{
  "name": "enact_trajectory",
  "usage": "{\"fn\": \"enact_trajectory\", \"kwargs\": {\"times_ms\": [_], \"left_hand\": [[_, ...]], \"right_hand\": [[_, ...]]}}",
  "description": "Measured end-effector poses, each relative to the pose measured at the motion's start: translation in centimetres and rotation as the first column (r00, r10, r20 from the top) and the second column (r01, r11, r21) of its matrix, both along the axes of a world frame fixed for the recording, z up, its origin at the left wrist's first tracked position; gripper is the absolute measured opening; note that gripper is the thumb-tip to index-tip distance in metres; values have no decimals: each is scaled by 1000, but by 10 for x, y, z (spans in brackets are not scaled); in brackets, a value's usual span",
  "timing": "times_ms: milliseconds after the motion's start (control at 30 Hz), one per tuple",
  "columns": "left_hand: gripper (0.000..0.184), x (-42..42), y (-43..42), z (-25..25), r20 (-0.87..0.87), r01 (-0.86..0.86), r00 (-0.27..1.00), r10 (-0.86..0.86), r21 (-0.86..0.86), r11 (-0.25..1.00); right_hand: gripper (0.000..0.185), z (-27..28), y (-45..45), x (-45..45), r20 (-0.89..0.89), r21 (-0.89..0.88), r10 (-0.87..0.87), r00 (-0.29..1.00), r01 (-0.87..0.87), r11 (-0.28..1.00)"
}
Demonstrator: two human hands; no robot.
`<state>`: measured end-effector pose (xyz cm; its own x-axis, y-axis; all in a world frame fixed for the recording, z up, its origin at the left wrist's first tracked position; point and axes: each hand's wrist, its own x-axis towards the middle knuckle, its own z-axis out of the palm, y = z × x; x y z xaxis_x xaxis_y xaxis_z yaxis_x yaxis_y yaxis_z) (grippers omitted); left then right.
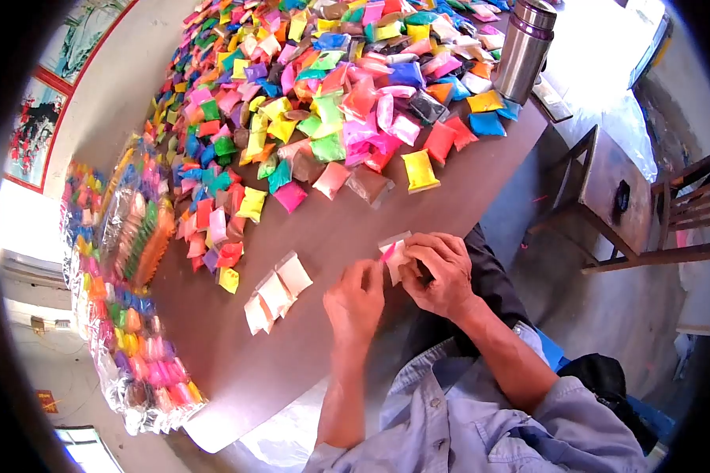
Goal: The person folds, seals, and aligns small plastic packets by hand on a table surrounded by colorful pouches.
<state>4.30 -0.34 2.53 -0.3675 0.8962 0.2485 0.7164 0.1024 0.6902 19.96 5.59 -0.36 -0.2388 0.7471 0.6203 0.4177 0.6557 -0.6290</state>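
Note:
My right hand (442, 274) is closed on a small pale packet (396, 251) with a bright pink patch at its left edge. Close beside it on the left, my left hand (355, 301) has its fingers pinched together; what lies between them, if anything, is hidden. Both hands are over the near edge of the brown table (323, 236). Left of my left hand, several pale packets (276, 293) lie overlapping in a short row.
A large heap of colourful soft packets (323, 118) covers the far side of the table. Clear bags of more packets (134, 236) are stacked along the left edge. A steel flask (524, 51) stands at the back right. A wooden stool (607, 197) and chair (690, 205) are at the right.

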Motion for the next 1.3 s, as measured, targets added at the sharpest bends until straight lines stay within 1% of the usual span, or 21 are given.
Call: {"fn": "enact_trajectory", "kwargs": {"times_ms": [67,133,233,300,333,400,500,533,600,633,700,733,800,933,1000,1033,1100,1133,1200,1300], "left_hand": [[8,-8,11,0,-119,-1,993,-3,-31,1000],[10,-11,15,4,-97,4,995,-5,-19,1000],[9,-7,12,18,-76,37,996,-42,-65,997],[8,-4,5,22,9,123,992,-123,0,992],[8,-2,4,21,10,124,992,-124,-3,992],[6,0,3,21,-45,160,986,-163,-66,985],[10,-4,17,19,-91,117,988,-127,-109,987],[10,-6,23,17,-89,113,988,-122,-104,988],[11,-10,32,12,-215,119,968,-129,-61,991],[11,-11,32,13,-215,121,968,-131,-59,991],[11,-9,34,19,-130,111,985,-117,-59,992],[11,-6,31,24,-127,121,984,-128,-64,991],[12,-4,23,32,26,248,969,-247,-67,966],[12,-2,21,24,-31,225,973,-229,-98,969],[12,-2,27,24,-119,195,969,-215,-155,968],[12,-3,30,22,-117,193,970,-211,-151,970],[11,-5,36,19,-198,152,965,-175,-123,981],[11,-6,38,19,-199,154,964,-176,-122,981],[11,-10,40,19,-137,113,982,-131,-132,985],[12,-9,33,28,-109,153,980,-168,-136,979]], "right_hand": [[29,-4,0,1,8,1,5,1000,-5,1000],[30,-4,0,1,12,5,1,1000,-2,1000],[33,-2,-2,1,-5,-20,-33,999,33,999],[37,-3,-3,0,-47,-49,-44,998,41,998],[37,-4,-3,0,-46,-52,-45,998,43,998],[40,-7,-3,0,-88,-48,-44,995,40,998],[42,-7,-2,0,-65,-37,-29,997,27,999],[42,-7,-1,0,-63,-32,-24,998,22,999],[46,-6,-1,1,-47,-31,-37,998,36,999],[46,-6,-2,1,-46,-30,-40,998,38,999],[46,-7,-1,2,-44,-27,-44,998,43,999],[46,-6,-2,2,-42,-32,-54,998,53,998],[42,-3,-2,1,-69,-51,-36,997,33,998],[45,-9,-1,-3,-97,-31,-48,994,45,999],[41,-6,-2,-1,-106,-68,-40,994,33,997],[41,-5,-1,0,-103,-64,-37,994,31,997],[36,-3,0,0,-60,-21,-15,998,13,1000],[36,-3,0,1,-62,-21,-16,998,15,1000],[31,-5,0,1,-40,1,8,999,-8,1000],[31,-6,0,2,-63,6,22,998,-21,1000]]}}
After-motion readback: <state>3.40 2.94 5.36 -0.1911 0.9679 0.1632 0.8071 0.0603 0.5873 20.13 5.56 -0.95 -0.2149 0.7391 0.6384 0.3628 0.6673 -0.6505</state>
